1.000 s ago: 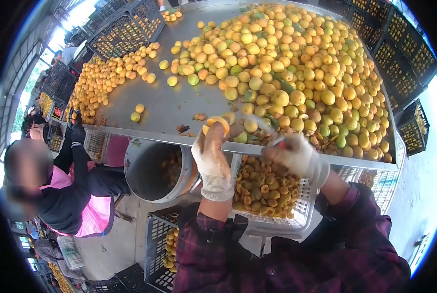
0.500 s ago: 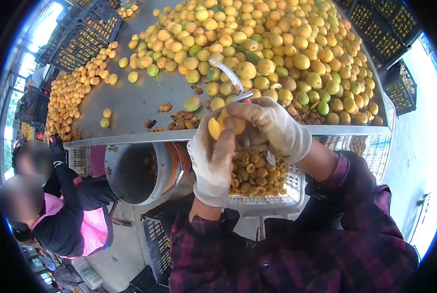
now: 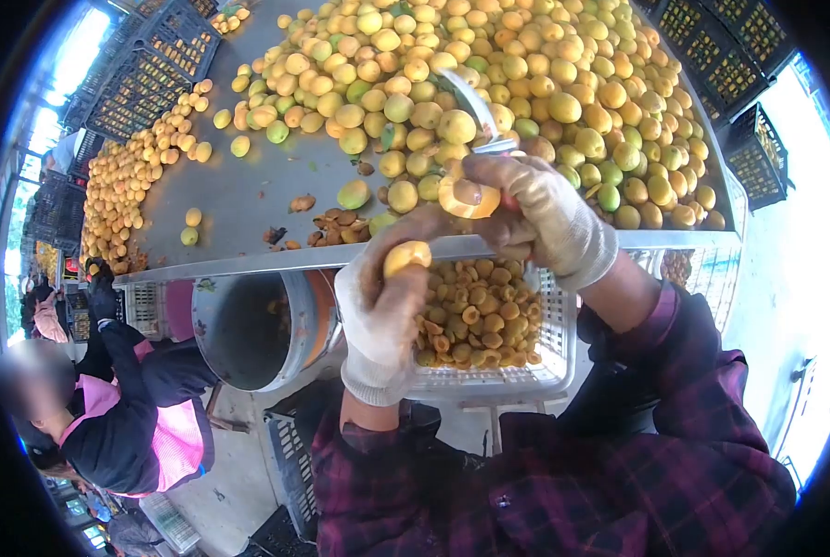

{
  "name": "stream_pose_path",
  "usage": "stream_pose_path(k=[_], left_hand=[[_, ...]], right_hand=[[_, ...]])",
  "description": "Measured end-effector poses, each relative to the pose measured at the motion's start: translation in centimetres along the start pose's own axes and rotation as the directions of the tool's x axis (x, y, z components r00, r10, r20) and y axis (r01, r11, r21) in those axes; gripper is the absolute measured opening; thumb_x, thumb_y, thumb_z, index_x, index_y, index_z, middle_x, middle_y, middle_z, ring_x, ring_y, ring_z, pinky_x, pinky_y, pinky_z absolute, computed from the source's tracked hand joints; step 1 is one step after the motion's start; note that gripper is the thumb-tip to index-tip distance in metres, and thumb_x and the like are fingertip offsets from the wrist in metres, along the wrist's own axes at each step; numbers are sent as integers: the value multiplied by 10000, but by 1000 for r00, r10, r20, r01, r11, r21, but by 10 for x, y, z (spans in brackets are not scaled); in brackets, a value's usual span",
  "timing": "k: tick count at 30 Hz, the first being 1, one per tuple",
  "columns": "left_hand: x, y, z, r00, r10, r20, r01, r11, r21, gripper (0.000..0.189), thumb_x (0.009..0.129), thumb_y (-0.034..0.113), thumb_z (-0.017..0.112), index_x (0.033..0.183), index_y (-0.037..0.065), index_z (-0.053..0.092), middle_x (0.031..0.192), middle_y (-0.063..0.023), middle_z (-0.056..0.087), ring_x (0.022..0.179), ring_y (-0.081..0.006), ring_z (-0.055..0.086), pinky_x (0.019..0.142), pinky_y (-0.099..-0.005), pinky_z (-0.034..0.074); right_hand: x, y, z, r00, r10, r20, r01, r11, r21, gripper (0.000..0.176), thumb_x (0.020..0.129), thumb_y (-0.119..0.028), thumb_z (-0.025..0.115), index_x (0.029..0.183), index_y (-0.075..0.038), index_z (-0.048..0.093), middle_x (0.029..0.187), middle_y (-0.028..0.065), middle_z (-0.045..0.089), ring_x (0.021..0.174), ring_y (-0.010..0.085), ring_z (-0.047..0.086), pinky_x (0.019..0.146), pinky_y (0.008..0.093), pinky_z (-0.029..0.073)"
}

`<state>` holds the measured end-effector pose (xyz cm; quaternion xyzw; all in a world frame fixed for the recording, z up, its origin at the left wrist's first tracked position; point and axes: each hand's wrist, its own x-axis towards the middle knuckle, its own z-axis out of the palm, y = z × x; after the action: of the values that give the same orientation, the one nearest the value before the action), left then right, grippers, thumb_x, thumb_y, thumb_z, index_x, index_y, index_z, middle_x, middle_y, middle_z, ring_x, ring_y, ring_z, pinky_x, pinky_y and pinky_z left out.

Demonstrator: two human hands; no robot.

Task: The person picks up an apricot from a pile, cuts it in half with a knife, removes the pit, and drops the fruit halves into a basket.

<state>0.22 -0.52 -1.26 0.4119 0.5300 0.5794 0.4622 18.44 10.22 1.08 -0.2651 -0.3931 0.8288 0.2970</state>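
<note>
My left hand [image 3: 378,302], in a stained white glove, is closed on an apricot half [image 3: 407,257]. My right hand [image 3: 545,213], gloved too, grips a curved knife [image 3: 471,98] whose blade points up and away over the fruit. Between its fingers is another apricot half [image 3: 469,199], cut face showing and a brown pit in it. Both hands are above the front edge of a metal table [image 3: 238,204], over a white basket [image 3: 556,348] of cut apricot halves [image 3: 475,316]. Whole apricots [image 3: 563,84] are heaped on the table beyond the knife.
Brown pits [image 3: 341,227] lie near the table's edge. Below stands a large bucket [image 3: 248,325], left of the basket. Black crates [image 3: 155,74] of apricots stand at far left, others [image 3: 758,162] at right. A co-worker [image 3: 127,408] sits at left by another apricot pile [image 3: 122,195].
My hands have drawn apart: the left went down and left with one apricot half, the right went slightly right with the knife and the other half. The apricot's halves are now separate.
</note>
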Motion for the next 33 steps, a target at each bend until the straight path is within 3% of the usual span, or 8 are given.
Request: stream_pose_path(k=[3, 7, 10, 14, 19, 24, 31, 33], left_hand=[[4, 4, 19, 979, 197, 51, -202, 969, 143, 741, 737, -36, 732, 1421, -28, 447, 1293, -103, 609, 1210, -167, 564, 1012, -332, 460], [-3, 9, 32, 996, -47, 71, 50, 998, -34, 615, 806, -60, 719, 1384, -17, 512, 1264, -90, 628, 1142, -140, 590, 976, -293, 479], [0, 6, 29, 1000, 5, -16, -5, 999, -36, 498, 840, -42, 691, 1324, -33, 570, 1196, -95, 653, 1110, -138, 598, 950, -279, 490], [3, 1, 25, 985, -107, -135, 76, 972, -222, 414, 880, 82, 726, 1251, -56, 602, 1092, -108, 685, 895, -195, 699, 772, -310, 567], [2, 5, 35, 969, -236, -66, 196, 907, -372, 397, 895, 29, 663, 1273, -56, 578, 1066, -139, 689, 927, -243, 716, 803, -331, 599], [1, 8, 34, 957, -287, -36, 237, 850, -471, 385, 855, -77, 656, 1236, -63, 599, 1118, -141, 667, 928, -214, 703, 835, -334, 623], [2, -9, 18, 969, -182, -167, 110, 923, -368, 306, 888, -26, 653, 1190, -61, 619, 1072, -120, 687, 933, -202, 701, 790, -328, 594], [2, -2, 17, 960, -215, -179, 125, 902, -414, 277, 911, 21, 658, 1175, -58, 626, 1081, -120, 695, 945, -204, 703, 796, -334, 582]], right_hand=[[-3, -9, -4, 973, -197, 118, 229, 778, -585, 341, 944, -330, 633, 1086, -21, 661, 808, 7, 605, 617, 33, 529, 487, 204, 389], [-5, -1, 23, 984, 151, -93, -164, 975, -152, 339, 878, -292, 736, 1032, 9, 698, 845, 35, 670, 642, 74, 598, 520, 217, 442], [-2, -10, 21, 977, 180, -114, -210, 904, -373, 332, 884, -292, 730, 1027, 7, 705, 799, 28, 668, 637, 100, 624, 540, 221, 473], [6, 5, 17, 929, -301, -215, 135, 816, -562, 302, 911, -291, 698, 1001, -4, 726, 757, 51, 689, 600, 78, 609, 478, 211, 400], [3, -19, 7, 824, -566, 25, 561, 811, -165, 502, 1045, -434, 468, 803, -14, 598, 656, 83, 618, 515, 130, 494, 502, 243, 393], [11, -4, 18, 656, -726, 206, 668, 432, -606, 453, 972, -456, 578, 970, -26, 723, 835, 72, 719, 745, 151, 668, 641, 275, 485], [-7, -20, 21, 779, -537, 323, 417, 60, -907, 250, 813, -327, 784, 926, -106, 758, 821, 69, 722, 795, 254, 704, 715, 365, 538], [-7, -16, 27, 862, -489, 133, 391, 475, -788, 176, 835, -177, 741, 955, -49, 752, 867, 87, 743, 747, 204, 709, 679, 331, 559]])
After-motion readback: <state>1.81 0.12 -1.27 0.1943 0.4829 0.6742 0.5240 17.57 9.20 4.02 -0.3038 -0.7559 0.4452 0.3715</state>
